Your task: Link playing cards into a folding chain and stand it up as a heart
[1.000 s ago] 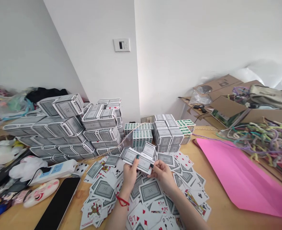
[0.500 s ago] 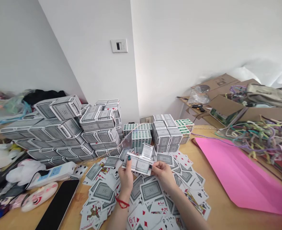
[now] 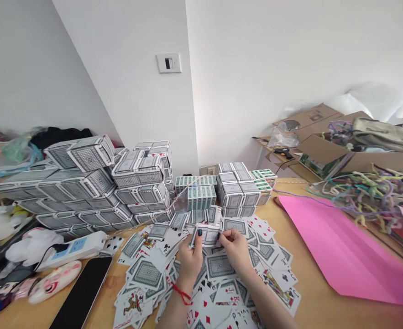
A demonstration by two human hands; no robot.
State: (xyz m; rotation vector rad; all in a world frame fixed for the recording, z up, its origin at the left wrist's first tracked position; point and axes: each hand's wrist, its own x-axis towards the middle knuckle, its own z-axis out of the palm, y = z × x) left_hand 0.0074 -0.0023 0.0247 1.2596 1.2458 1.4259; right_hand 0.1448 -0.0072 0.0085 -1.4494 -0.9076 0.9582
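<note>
While held cards lie between, left hand clamps one end, right hand pinches other.

One joker, one phone

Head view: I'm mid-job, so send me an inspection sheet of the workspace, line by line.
Surface: wooden table, strewn with playing cards around the hands.
Job's things: grey-backed card piece held up; stacked card blocks behind; green-and-white blocks at centre.
Clutter: black phone left; pink paper and tangled fuzzy strands right.
Hands: left hand grips the card piece; right hand pinches its right edge.
Cables: white power strip with black plug; its lead's route is unclear.
Surroundings: white wall, wall plate.
</note>
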